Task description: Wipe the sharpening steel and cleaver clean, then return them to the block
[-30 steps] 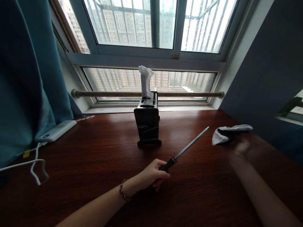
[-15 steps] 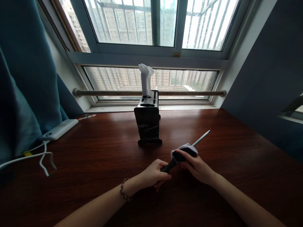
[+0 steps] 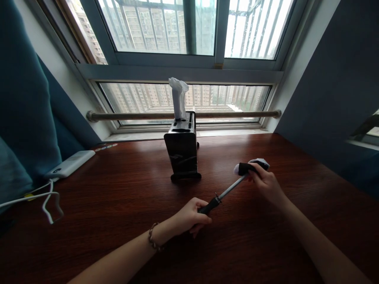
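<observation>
One rod [image 3: 232, 187] meets the right hand's [image 3: 268, 185] cloth [image 3: 243, 169].

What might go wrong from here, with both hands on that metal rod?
1. The cloth covers the rod's far end and hides the tip, so the right hand might slip off it.
2. The left hand grips only the black handle, so a hard pull along the metal rod could twist it.
3. The black holder stands upright nearby; a wide swing might knock it.
</observation>
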The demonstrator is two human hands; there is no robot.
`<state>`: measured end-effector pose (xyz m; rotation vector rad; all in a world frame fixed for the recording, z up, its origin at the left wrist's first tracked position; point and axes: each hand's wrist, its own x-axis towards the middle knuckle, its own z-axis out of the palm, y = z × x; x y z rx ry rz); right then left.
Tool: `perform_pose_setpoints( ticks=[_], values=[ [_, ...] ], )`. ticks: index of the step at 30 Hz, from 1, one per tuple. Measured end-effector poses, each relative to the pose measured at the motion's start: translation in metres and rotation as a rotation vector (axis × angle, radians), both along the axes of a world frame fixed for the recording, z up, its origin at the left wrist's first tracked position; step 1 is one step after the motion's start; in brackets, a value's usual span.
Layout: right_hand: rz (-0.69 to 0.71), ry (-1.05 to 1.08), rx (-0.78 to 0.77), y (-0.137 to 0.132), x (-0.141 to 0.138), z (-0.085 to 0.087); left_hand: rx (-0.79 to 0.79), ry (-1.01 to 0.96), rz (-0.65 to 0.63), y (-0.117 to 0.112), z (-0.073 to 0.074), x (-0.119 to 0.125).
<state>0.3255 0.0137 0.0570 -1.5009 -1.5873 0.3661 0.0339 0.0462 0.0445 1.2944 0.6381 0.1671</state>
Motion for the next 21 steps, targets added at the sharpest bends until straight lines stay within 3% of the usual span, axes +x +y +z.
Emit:
perform_pose_setpoints(
  ticks=[4, 9, 13, 15, 17, 19, 21],
  values=[
    [-0.137, 0.136, 0.076, 0.004, 0.013, -0.002, -0.012, -0.005, 0.007, 0.000, 0.001, 0.001],
    [-0.147, 0.437, 0.161, 0.008, 0.011, -0.005, -0.028, -0.030, 0.000, 0.002, 0.000, 0.000],
    [-0.255, 0.930, 0.194, 0.015, 0.022, -0.003, -0.031, -0.042, -0.023, 0.002, -0.003, -0.002],
    [-0.341, 1.215, 0.121, 0.019, 0.031, -0.002, -0.026, -0.057, -0.020, 0.002, -0.006, -0.003],
    [-0.384, 1.357, 0.029, 0.021, 0.033, -0.001, -0.029, -0.078, -0.007, 0.001, -0.007, -0.004],
    [-0.306, 1.404, -0.064, 0.018, 0.022, -0.001, -0.038, -0.088, 0.003, 0.001, -0.008, -0.004],
    [-0.081, 1.459, -0.205, 0.009, -0.003, -0.003, -0.046, -0.085, 0.010, 0.001, -0.007, -0.003]
  ],
)
